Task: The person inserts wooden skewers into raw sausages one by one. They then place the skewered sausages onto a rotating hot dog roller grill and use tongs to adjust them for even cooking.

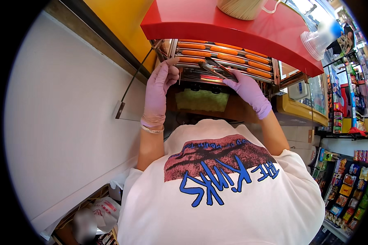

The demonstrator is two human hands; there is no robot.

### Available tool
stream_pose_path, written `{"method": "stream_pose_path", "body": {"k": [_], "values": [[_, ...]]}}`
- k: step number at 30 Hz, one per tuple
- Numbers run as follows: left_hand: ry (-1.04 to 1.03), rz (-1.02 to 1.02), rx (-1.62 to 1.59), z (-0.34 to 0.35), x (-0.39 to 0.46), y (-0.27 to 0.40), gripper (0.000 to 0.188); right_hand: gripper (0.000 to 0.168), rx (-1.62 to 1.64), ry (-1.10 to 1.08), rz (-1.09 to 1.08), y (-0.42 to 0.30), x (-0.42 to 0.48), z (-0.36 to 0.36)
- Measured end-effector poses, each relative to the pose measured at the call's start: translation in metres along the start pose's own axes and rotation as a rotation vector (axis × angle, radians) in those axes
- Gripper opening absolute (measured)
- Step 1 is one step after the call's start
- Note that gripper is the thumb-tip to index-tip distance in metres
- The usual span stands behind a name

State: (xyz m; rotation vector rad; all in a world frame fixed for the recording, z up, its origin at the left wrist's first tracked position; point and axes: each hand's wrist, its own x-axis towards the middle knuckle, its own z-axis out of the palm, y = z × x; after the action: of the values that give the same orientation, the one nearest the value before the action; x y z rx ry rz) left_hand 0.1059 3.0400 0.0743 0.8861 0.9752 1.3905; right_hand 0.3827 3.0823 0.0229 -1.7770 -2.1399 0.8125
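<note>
My right hand (245, 88), in a thin pink glove, holds metal tongs (216, 72) whose tips point up and left over a roller grill. Several orange sausages (231, 58) lie in rows on the shiny metal rollers (190, 64). The tongs' tips are near the end of a front-row sausage (191, 59); whether they touch it I cannot tell. My left hand (164, 76), gloved too, is at the grill's left front corner with its index finger extended towards that row. Its other fingers are curled, and whether it grips anything is unclear.
A red counter top (233, 33) overhangs the grill, bearing a container of wooden skewers (242, 9) and stacked clear plastic cups (312, 46). Below the grill hangs a greenish cloth (202, 100). A white wall panel (70, 113) is at left; shelves of packaged goods (346, 190) stand at right.
</note>
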Motion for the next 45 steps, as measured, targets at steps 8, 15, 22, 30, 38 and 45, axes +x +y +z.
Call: {"method": "stream_pose_path", "body": {"k": [8,15,22,30,38,45], "values": [[-0.023,0.271,0.084,0.033,0.017,0.035,0.023,0.046,-0.517,0.084,-0.262,-0.016,0.034,-0.014],[-0.052,0.913,0.427,0.102,0.063,0.117,0.021,0.039,-0.663,-0.031,-0.284,-0.023,0.098,0.001],[-0.124,1.23,0.944,0.15,0.111,0.178,0.024,0.03,-0.648,-0.013,-0.371,-0.026,0.112,0.006],[-0.444,0.89,1.335,0.184,0.128,0.196,0.031,0.032,-0.641,-0.032,-0.136,-0.019,0.056,-0.026],[-0.452,0.838,1.415,0.197,0.132,0.196,0.024,0.032,-0.627,-0.03,-0.102,0.002,0.061,-0.023],[-0.456,0.83,1.262,0.196,0.136,0.209,0.022,0.032,-0.56,0.061,-0.171,0.015,0.05,-0.025]]}}
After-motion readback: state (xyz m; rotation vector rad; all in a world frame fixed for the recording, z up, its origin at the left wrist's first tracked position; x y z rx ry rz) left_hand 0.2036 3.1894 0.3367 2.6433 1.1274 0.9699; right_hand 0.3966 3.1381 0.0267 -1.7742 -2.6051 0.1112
